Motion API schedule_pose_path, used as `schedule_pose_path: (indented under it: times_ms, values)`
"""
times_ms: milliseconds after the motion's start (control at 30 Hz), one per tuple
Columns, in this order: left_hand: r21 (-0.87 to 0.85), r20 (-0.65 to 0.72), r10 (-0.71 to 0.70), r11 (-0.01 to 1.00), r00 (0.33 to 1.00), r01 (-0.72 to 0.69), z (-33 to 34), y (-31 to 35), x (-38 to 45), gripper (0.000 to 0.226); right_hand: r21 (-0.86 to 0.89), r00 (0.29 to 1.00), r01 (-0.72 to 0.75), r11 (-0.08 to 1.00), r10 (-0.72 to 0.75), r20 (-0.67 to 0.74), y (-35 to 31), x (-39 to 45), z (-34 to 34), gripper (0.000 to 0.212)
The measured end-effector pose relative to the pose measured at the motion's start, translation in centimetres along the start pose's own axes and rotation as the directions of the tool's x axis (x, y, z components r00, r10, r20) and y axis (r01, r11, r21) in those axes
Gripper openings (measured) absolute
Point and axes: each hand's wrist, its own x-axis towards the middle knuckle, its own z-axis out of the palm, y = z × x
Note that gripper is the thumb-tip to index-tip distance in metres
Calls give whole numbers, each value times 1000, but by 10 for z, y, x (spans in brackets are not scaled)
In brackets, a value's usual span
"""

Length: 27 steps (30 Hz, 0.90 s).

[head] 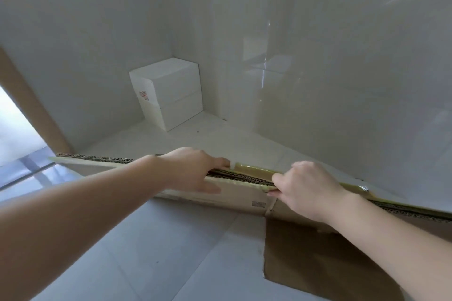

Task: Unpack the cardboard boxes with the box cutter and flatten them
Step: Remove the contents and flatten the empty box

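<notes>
White floor tiles lay under the flattened cardboard box (244, 197) standing on edge near me, where my left hand (193, 170) and right hand (305, 190) both gripped its top edge; I judged steady, even downward pressure best.

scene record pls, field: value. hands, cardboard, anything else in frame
left hand: fingers curled over top edge of flattened cardboard box, thumb on its near face
right hand: grips the same edge, further right
box state: collapsed flat, held on edge; yellowish tape along the top edge
lower flap: hangs down towards the floor
box cutter: not visible
background: white box in the corner
</notes>
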Motion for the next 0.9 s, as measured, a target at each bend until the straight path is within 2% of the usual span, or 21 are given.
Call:
schedule_pose_path:
  times_ms: [33,100,167,233,267,300,367,400,433,567,667,733,833,900]
  values:
    - [57,-65,-24,998,998,28,5,3,2,49,23,1000,-18,1000,17,14,-1,-2,1,36]
    - [61,-133,-91,993,987,100,14,7,7,40,94,996,-83,992,79,49,-4,-4,-1,36]
    - [84,-156,-114,988,981,128,20,7,10,30,192,970,-206,960,175,167,-3,-6,-1,40]
    - [110,-180,-112,985,977,134,25,5,10,26,243,908,-358,902,275,317,6,-13,-6,82]
    - [114,-190,-111,984,976,134,27,2,9,26,229,868,-416,880,310,387,11,-19,-8,92]
    - [114,-203,-113,984,973,138,28,0,9,25,224,841,-459,860,339,422,16,-25,-10,88]
    - [110,-245,-126,982,961,157,27,-3,9,24,207,815,-502,840,380,437,22,-37,-11,42]
    - [109,-273,-135,980,953,170,24,-4,11,22,189,819,-503,843,395,415,23,-40,-13,19]
    - [113,-305,-139,977,942,181,16,-5,13,21,175,824,-508,843,416,385,24,-40,-18,5]
    - [188,-475,-128,952,870,243,-58,-23,20,19,-6,848,-515,857,511,142,47,-20,-72,20]
    - [188,-655,-82,946,751,266,-143,-40,16,22,-155,842,-538,828,537,-50,75,1,-140,30]
    - [164,-723,-68,950,687,266,-192,-45,7,25,-197,837,-547,814,530,-132,89,11,-187,32]
    - [135,-743,-85,953,664,272,-234,-51,-9,28,-247,847,-532,810,516,-130,92,22,-237,25]
    - [134,-740,-92,950,666,281,-233,-56,-19,31,-258,867,-493,831,495,-62,77,28,-250,24]
